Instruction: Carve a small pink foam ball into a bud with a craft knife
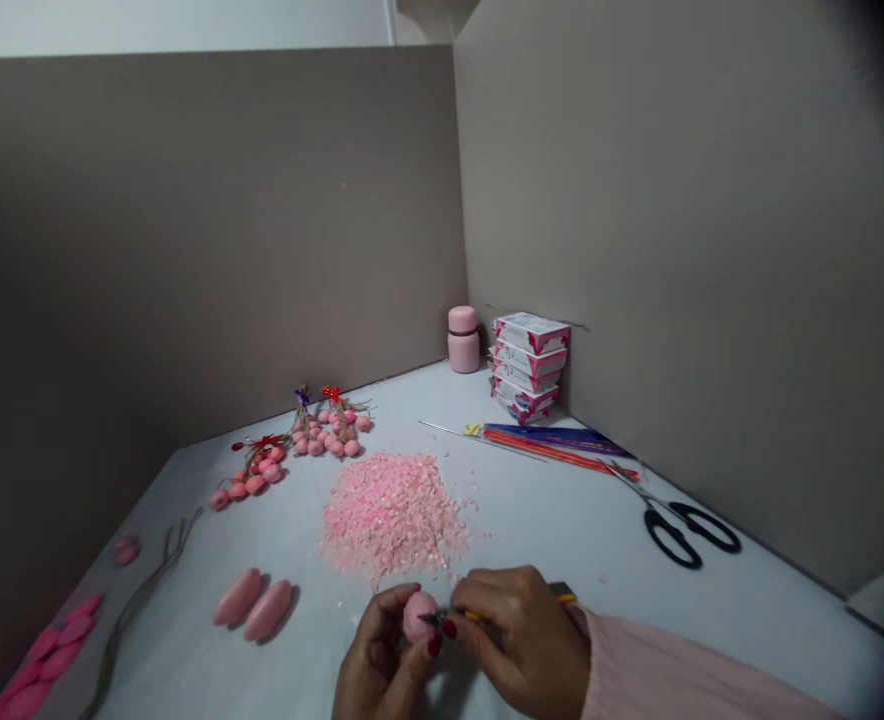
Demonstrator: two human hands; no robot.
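Observation:
Near the front edge of the view, my left hand [384, 660] pinches a small pink ball [419, 617], which looks like carved soap, between thumb and fingers. My right hand [521, 635] grips a craft knife [561, 592] with a yellow and black handle. Its blade lies against the ball's right side, close to the left thumb. Just beyond both hands spreads a heap of pink shavings [393, 515]. Two smooth oval pink bars [254, 605] lie side by side to the left of my hands.
At right are black-handled scissors [673, 535] and red and blue strips [554, 445]. Stacked boxes [528, 370] and a pink flask [464, 340] stand in the corner. Bunches of pink balls [329, 435], twine [138, 600] and brighter pink bars [56, 655] lie left.

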